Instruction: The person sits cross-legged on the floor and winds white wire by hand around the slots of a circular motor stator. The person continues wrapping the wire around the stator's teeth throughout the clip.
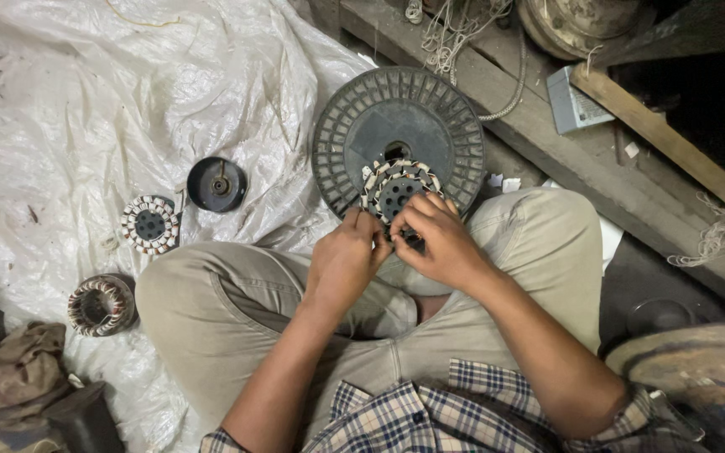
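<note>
I sit cross-legged in khaki trousers. Both hands meet over a round motor stator [396, 189] with red-and-white slot liners and a dark centre, held above my knees. My left hand [344, 258] pinches its near edge with fingers curled. My right hand [438, 239] grips the same near rim from the right, fingers closed on it. The stator's near part is hidden by my fingers. Behind it lies a large dark grey plastic spool flange [396, 117] with radial ribs.
A second stator [150, 224] and a dark round cap [216, 184] lie on the white plastic sheet [111, 101] to the left. A wound coil stator [101, 305] sits lower left. A wooden beam [673, 143], grey box [575, 102] and string lie at right.
</note>
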